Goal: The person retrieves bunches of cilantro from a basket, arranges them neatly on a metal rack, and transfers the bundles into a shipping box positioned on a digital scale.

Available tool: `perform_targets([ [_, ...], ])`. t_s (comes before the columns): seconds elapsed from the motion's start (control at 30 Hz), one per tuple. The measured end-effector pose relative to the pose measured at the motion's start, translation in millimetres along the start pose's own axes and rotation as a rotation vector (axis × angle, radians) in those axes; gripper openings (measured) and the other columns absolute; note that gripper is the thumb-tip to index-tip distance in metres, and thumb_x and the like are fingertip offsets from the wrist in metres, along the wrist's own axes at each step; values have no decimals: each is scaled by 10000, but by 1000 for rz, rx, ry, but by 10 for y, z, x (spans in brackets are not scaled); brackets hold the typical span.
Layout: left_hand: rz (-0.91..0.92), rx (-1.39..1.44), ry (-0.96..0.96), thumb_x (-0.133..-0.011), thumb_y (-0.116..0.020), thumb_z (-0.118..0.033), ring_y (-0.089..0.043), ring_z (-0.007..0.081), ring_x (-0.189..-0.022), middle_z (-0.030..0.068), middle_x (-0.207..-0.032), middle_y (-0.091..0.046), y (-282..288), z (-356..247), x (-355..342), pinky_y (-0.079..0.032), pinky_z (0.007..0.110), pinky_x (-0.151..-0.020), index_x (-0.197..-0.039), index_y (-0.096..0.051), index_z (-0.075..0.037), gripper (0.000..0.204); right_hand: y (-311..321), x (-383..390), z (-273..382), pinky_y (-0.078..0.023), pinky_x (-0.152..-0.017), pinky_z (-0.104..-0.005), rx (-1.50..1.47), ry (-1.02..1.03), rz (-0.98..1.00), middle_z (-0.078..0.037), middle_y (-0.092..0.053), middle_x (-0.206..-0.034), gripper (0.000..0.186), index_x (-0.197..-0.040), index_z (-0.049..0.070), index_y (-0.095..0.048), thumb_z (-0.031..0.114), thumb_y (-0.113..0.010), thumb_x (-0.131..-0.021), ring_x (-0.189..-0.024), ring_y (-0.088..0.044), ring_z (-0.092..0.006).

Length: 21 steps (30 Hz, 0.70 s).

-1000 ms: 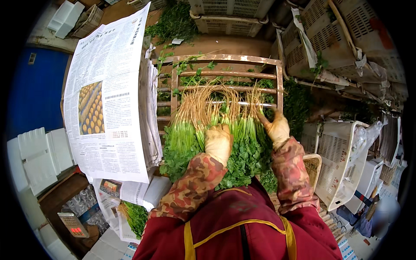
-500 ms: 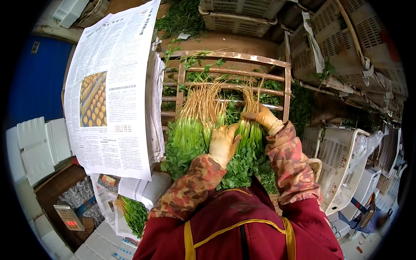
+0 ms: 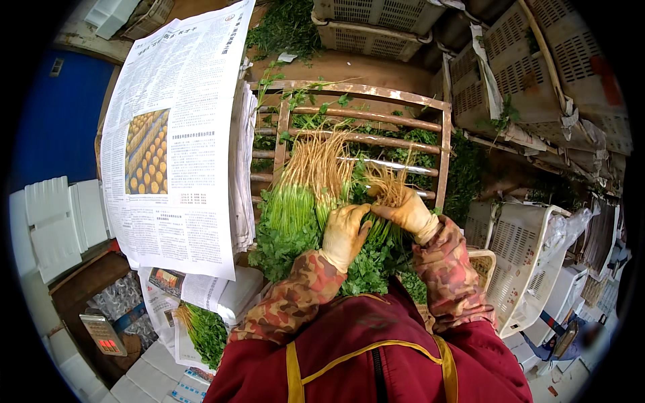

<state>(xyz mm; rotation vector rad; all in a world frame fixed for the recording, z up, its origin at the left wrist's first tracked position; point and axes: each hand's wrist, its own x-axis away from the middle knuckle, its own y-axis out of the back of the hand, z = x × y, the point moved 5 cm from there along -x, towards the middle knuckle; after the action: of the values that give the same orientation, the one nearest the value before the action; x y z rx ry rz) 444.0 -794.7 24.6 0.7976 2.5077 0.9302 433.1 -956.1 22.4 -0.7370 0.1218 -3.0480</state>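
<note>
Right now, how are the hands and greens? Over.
Right hand closed on small rooted bunch; left hand beside, grip unclear. Larger bunch to their left, roots over rack bars. Newspaper stack farther left, not blocking.

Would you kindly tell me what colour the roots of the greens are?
The roots are light brown, best seen in the head view.

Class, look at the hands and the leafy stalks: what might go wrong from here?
The right hand grips a small rooted bunch; a hard squeeze might crush it. The larger bunch lies over a barred rack, so parts of it could drop through.
</note>
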Motion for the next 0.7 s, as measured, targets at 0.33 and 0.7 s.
perform_targets([
  [0.33, 42, 155, 137, -800, -641, -12, -595, 351, -943, 160, -973, -634, 99, -16, 1, -453, 418, -850, -1053, -594, -25, 257, -149, 319, -124, -507, -856, -265, 150, -5, -118, -42, -687, -1080, 481, -1192, 3, -590, 130, -787, -772, -943, -628, -108],
  [0.7, 17, 194, 188, -862, -570, -24, -649, 371, -859, 206, -952, -670, 179, -215, -383, -506, 419, -789, -1066, -623, -3, 211, -170, 508, -212, -516, -805, -260, 4, 7, -354, -40, -704, -959, 379, -1127, 21, -658, 93, -765, -771, -880, -639, -114],
])
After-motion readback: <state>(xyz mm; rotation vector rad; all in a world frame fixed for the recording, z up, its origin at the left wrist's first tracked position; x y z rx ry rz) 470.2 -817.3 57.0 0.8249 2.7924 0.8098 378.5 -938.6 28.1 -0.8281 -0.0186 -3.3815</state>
